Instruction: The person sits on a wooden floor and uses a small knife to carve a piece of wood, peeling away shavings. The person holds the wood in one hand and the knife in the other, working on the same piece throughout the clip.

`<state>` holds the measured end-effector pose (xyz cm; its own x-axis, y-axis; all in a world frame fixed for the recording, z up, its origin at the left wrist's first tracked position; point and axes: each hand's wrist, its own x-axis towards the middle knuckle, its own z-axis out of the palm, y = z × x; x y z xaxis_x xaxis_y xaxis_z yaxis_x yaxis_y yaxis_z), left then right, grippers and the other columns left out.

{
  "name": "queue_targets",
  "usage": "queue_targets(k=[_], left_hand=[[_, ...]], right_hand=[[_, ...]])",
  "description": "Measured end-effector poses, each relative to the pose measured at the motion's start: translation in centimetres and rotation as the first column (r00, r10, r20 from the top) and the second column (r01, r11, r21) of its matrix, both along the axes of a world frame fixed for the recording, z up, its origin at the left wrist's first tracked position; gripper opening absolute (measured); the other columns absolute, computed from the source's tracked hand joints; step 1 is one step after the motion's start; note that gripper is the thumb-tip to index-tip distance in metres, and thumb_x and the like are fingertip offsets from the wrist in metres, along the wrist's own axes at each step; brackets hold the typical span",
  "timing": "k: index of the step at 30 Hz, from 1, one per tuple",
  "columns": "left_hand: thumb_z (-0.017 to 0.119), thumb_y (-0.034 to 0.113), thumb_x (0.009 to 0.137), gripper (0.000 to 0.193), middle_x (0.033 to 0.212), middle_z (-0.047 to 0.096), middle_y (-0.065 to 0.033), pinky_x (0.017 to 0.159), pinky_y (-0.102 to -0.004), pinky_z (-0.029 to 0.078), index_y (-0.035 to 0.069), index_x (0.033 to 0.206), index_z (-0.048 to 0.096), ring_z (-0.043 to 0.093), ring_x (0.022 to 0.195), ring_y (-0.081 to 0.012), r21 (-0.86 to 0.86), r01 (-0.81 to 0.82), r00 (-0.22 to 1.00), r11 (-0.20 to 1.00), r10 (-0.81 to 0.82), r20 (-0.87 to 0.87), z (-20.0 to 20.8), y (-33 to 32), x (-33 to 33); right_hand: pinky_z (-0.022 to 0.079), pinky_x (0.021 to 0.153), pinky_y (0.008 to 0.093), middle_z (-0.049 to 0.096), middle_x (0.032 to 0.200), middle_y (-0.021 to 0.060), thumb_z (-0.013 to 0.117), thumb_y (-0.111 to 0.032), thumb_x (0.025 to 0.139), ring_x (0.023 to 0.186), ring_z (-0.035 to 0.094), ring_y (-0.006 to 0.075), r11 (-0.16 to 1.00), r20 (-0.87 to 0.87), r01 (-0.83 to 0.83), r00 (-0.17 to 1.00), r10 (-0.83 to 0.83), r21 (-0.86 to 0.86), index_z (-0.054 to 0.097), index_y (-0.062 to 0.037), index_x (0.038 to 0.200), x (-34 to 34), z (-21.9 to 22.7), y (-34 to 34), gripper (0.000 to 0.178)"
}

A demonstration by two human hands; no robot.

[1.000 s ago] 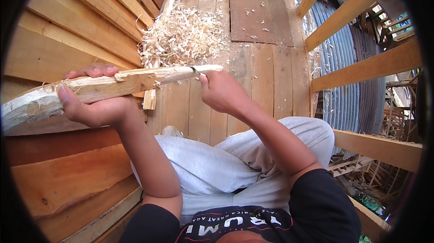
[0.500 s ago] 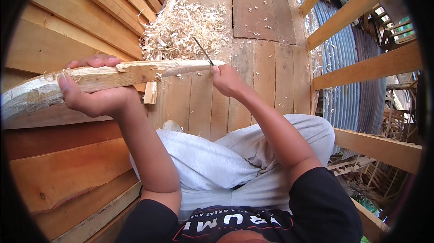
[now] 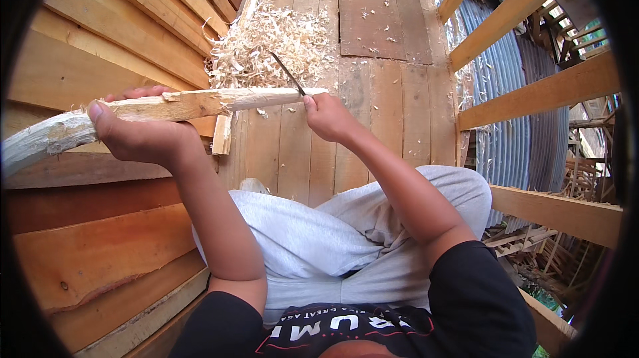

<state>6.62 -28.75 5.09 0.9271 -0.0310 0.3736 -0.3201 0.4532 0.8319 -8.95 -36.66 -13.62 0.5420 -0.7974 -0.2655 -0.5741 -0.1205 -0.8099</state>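
A long, pale, roughly carved piece of wood, thick and curved at the left and tapering to the right, lies across in front of me. My left hand is wrapped round its thick part from below, thumb on the near side and fingertips showing over the far side. Near the thin end, my right hand is closed round a knife. Its narrow dark blade slants up and left, crossing the wood just beside my thumb. The knife's handle is hidden in my fist.
Curled wood shavings are heaped on the plank floor beyond the wood. Stacked boards rise at the left. Wooden railing bars run along the right, with corrugated metal sheets beyond them.
My right hand and the knife have shifted slightly left along the wood, the blade leaning further left. The wood has tilted and turned a little in my left hand.
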Motion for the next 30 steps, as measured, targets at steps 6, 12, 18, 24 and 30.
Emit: queue_targets(k=[6,12,18,24,30], left_hand=[[0.049,0.044,0.088,0.04,0.07,0.043,-0.0087,0.062,-0.0364,0.047,0.005,0.093,0.04,0.049,0.06,-0.0213,0.03,-0.049,0.996,0.998,0.047,0.072,-0.1,0.3,0.2],[0.049,0.044,0.088,0.041,0.069,0.045,-0.009,0.06,-0.0368,0.047,0.005,0.093,0.04,0.048,0.059,-0.0206,0.016,-0.012,0.998,1.0,0.011,0.07,0.2,-0.1,-1.1],[0.049,0.045,0.087,0.041,0.065,0.043,-0.0083,0.056,-0.0341,0.044,0.005,0.09,0.04,0.046,0.054,-0.02,0.028,0.026,0.995,0.999,-0.028,0.091,0.4,-0.1,-2.1],[0.048,0.045,0.087,0.039,0.065,0.043,-0.0077,0.057,-0.0336,0.044,0.006,0.09,0.041,0.046,0.055,-0.0197,0.026,-0.016,0.998,1.0,0.015,0.061,0.4,-0.1,-2.1],[0.048,0.044,0.087,0.039,0.069,0.043,-0.0079,0.058,-0.0346,0.045,0.007,0.091,0.04,0.047,0.059,-0.0193,0.016,0.047,0.999,0.999,-0.048,0.024,-0.1,0.4,0.4]], right_hand=[[0.046,0.075,0.0527,0.061,0.079,0.0313,0.041,-0.024,0.097,0.079,0.059,0.0487,0.989,0.038,0.002,0.999,0.004,-0.148,0.06,0.0083,0.081,0.6,2.6,2.0,0.041],[0.047,0.081,0.0515,0.062,0.088,0.0331,0.04,-0.026,0.098,0.088,0.06,0.0478,0.993,-0.13,0.077,0.988,-0.088,-0.089,0.062,0.0096,0.088,-1.2,-2.0,-0.5,0.044],[0.048,0.084,0.0501,0.063,0.094,0.0334,0.041,-0.027,0.097,0.093,0.062,0.0463,0.999,-0.196,0.027,0.98,-0.023,0.021,0.063,0.0103,0.093,-1.1,-1.5,-0.9,0.044],[0.047,0.086,0.0503,0.062,0.099,0.0332,0.04,-0.029,0.098,0.097,0.06,0.0462,0.998,-0.091,-0.05,0.994,0.053,0.038,0.062,0.0101,0.099,-0.3,0.8,-1.0,0.045],[0.047,0.083,0.0516,0.063,0.092,0.0327,0.041,-0.027,0.097,0.091,0.06,0.047,0.999,-0.195,0.003,0.981,-0.01,-0.035,0.062,0.0093,0.09,-1.0,-2.9,-1.5,0.043]])
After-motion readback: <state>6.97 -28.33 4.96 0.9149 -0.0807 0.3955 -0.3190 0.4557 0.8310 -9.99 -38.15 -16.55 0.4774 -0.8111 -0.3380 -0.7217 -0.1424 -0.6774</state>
